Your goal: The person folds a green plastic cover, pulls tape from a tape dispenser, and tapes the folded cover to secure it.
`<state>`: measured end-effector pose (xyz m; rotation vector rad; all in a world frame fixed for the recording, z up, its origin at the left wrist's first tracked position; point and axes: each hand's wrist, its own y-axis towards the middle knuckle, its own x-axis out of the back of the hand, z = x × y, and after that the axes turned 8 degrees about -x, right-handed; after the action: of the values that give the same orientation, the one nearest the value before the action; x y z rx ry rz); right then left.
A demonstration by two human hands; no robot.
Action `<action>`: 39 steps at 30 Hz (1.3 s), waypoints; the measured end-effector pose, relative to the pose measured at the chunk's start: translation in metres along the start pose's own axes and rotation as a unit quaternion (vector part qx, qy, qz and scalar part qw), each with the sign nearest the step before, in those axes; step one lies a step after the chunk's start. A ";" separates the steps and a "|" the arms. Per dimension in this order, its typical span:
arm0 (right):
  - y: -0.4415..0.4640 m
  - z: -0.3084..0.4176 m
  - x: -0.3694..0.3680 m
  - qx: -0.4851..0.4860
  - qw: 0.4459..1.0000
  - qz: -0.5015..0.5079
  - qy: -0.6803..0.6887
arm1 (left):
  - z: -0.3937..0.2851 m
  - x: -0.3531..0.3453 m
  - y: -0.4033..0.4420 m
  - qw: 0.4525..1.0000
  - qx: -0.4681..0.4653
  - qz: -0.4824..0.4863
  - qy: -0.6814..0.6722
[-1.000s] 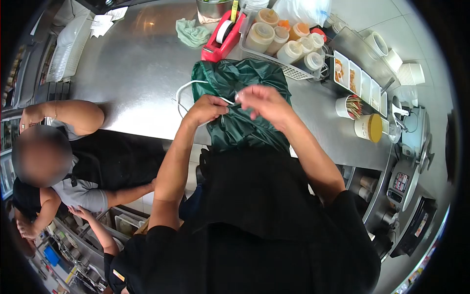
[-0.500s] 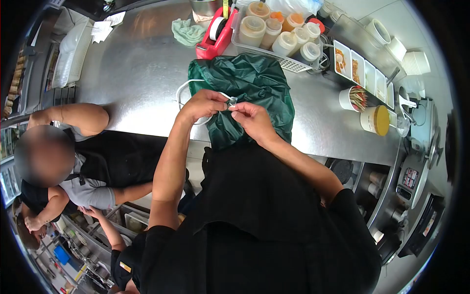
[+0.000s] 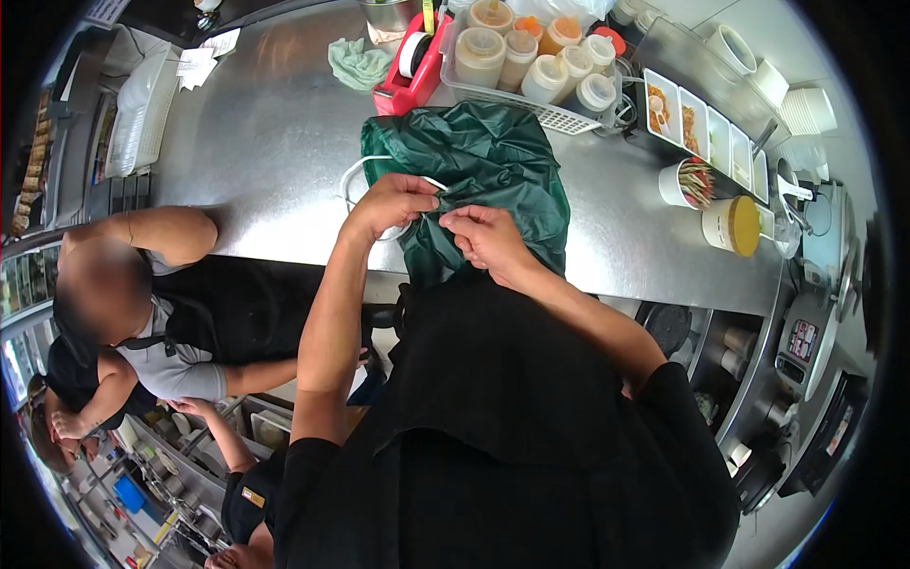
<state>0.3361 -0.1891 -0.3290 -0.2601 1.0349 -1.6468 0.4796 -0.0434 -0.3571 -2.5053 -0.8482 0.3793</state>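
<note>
Your left hand (image 3: 391,206) pinches the white cord (image 3: 353,173) of the dark green bag (image 3: 498,156) between thumb and fingertips, near the middle of the bag. Your right hand (image 3: 490,242) is just beside it, over the bag, with thumb and forefinger brought together and the other fingers curled; whether anything thin is caught between those tips, you cannot tell from this view. The bag lies crumpled on the steel counter (image 3: 256,142), right in front of your black apron (image 3: 512,379), and a loop of the cord curves out past its left side onto the metal. Just beyond the bag's far edge sits the red tape dispenser (image 3: 409,83), with a pale green cloth (image 3: 360,64) to its left and a plastic basket (image 3: 559,116) of capped bottles (image 3: 481,55) to its right. Farther right, you have a white cup (image 3: 675,185) of thin sticks, a tub with a yellow lid (image 3: 743,227) and a row of white trays (image 3: 718,142). Off to your left, a co-worker in a grey shirt (image 3: 171,365) is beside the counter.
</note>
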 end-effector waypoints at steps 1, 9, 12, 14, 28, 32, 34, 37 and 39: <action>-0.002 0.001 0.000 -0.025 0.999 0.020 0.020 | 0.001 0.000 0.000 1.000 -0.001 -0.002 -0.005; 0.005 -0.004 0.002 -0.045 0.998 0.026 0.047 | -0.002 -0.003 -0.001 1.000 -0.003 0.006 0.003; 0.007 -0.006 0.000 -0.045 0.998 0.016 0.046 | -0.002 -0.002 -0.002 1.000 -0.010 0.016 -0.001; 0.007 -0.005 0.000 -0.041 0.998 0.013 0.046 | -0.006 -0.005 -0.004 1.000 -0.014 0.025 -0.002; 0.008 -0.005 0.003 -0.048 0.995 0.031 0.076 | -0.004 -0.018 0.002 0.994 -0.081 -0.009 0.073; 0.003 -0.001 0.006 -0.074 0.995 0.021 0.057 | 0.001 -0.024 0.003 0.989 -0.094 -0.049 0.102; 0.003 -0.001 0.007 -0.107 0.993 0.016 0.056 | 0.000 -0.028 0.002 0.986 -0.112 -0.063 0.102; 0.004 0.002 0.015 -0.172 0.980 0.047 0.094 | 0.003 -0.031 0.000 0.981 -0.137 -0.083 0.111; 0.011 0.000 0.023 -0.209 0.968 0.091 0.108 | 0.002 -0.032 -0.001 0.978 -0.148 -0.094 0.110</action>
<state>0.3355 -0.2091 -0.3441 -0.2571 1.5269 -1.3002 0.4534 -0.0617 -0.3552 -2.6370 -1.1057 -0.0953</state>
